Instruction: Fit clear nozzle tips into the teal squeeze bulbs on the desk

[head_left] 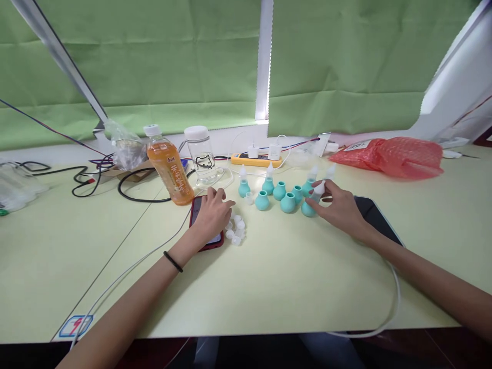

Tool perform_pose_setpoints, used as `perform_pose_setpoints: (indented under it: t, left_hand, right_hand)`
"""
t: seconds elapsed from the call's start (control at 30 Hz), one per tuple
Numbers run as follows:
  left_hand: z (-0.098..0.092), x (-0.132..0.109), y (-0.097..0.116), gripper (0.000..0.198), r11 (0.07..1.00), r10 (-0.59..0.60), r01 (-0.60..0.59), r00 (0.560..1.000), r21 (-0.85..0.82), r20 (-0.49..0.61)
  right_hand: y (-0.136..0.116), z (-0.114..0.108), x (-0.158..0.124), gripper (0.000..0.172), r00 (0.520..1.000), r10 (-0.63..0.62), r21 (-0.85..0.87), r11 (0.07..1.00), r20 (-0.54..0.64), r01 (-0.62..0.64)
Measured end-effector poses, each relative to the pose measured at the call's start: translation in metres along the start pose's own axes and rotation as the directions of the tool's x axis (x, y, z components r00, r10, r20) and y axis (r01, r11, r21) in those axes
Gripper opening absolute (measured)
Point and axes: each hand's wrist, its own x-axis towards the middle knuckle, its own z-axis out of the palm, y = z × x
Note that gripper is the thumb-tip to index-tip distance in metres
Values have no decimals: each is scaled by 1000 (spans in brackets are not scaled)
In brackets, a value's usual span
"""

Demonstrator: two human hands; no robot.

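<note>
My right hand [340, 207] pinches a small white nozzle tip [319, 190] between thumb and fingers, just above a teal rubber bulb [308, 208] at the right end of a cluster. Several other teal bulbs [288, 203] stand upright on the table, some with open necks and some topped by translucent nozzles. Over a red-cased phone [211, 243] hovers or rests my left hand [216, 212], its fingers loosely bent and apart, with nothing visible in them. Right beside it lies a small pile of white plastic caps [236, 234]. One more cap [249, 198] sits among the bulbs.
An orange drink bottle [171, 171] and a clear lidded bottle [200, 159] stand behind my left hand. Along the back are a yellow power strip [255, 160], cables, and a red bubble-wrap bag [392, 156]. A dark tablet [376, 219] lies under my right wrist.
</note>
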Motion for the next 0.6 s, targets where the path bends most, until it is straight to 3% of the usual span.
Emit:
perform_pose_setpoints:
  t: [0.1,0.2,0.23,0.3,0.37,0.4,0.43,0.47,0.6]
  left_hand:
    - [6,-2,-1,30,998,1,-3,999,60,39]
    - [8,-3,-3,32,998,5,-10,997,65,72]
    - [7,-3,-3,32,998,12,-17,997,64,82]
    - [6,-3,-4,30,997,33,-40,994,68,104]
    - [5,-4,-5,29,995,56,-65,991,72,124]
    - [5,-4,-5,28,994,68,-78,989,72,132]
    - [5,-5,-4,28,993,79,-89,987,72,137]
    - [5,-5,-4,28,992,87,-97,987,75,137]
    - [6,-7,1,25,989,85,-97,992,116,97]
  right_hand:
    - [1,1,2,43,999,-11,-42,999,-32,10]
    - [1,-2,0,63,969,-103,-89,992,-224,85]
    - [-1,-3,-3,64,933,-184,-128,980,-309,151]
    - [-8,-4,-11,56,811,-432,-238,901,-394,364]
    - [-23,-2,-22,40,668,-700,-284,713,-251,641]
    - [-34,1,-27,34,605,-791,-212,608,-87,765]
    - [-47,6,-32,31,537,-838,-111,527,101,843]
    - [-60,11,-35,30,506,-834,-49,509,222,860]
    - [-102,38,-33,36,575,-703,25,642,419,766]
